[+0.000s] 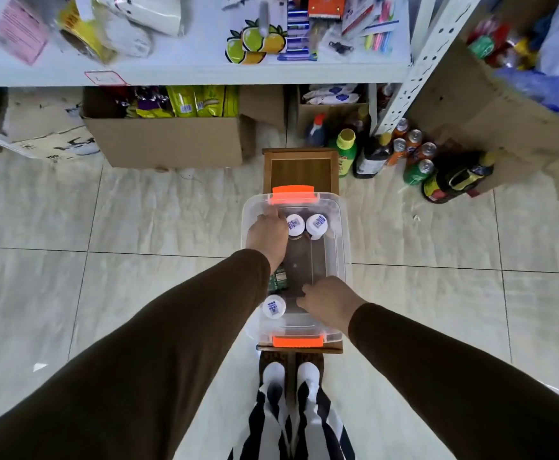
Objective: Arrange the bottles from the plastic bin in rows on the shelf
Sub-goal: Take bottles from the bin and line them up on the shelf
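Note:
A clear plastic bin (343,227) with orange latches (293,194) sits on a wooden stool (301,167) in front of me. Two white-capped bottles (295,224) (316,225) stand at the bin's far end, and a third (274,306) stands at the near left. A green-labelled bottle (278,278) shows under my left wrist. My left hand (266,235) is palm down in the far left corner, beside the two caps. My right hand (329,302) dips into the near end with curled fingers. Whatever lies under either hand is hidden. The white shelf (205,76) runs across the top.
The shelf holds bags, packets and stationery. Cardboard boxes (172,141) of snack packs stand beneath it on the tiled floor. Several bottles and cans (417,154) cluster on the floor to the stool's right, near a perforated upright (404,94). My feet stand just behind the stool.

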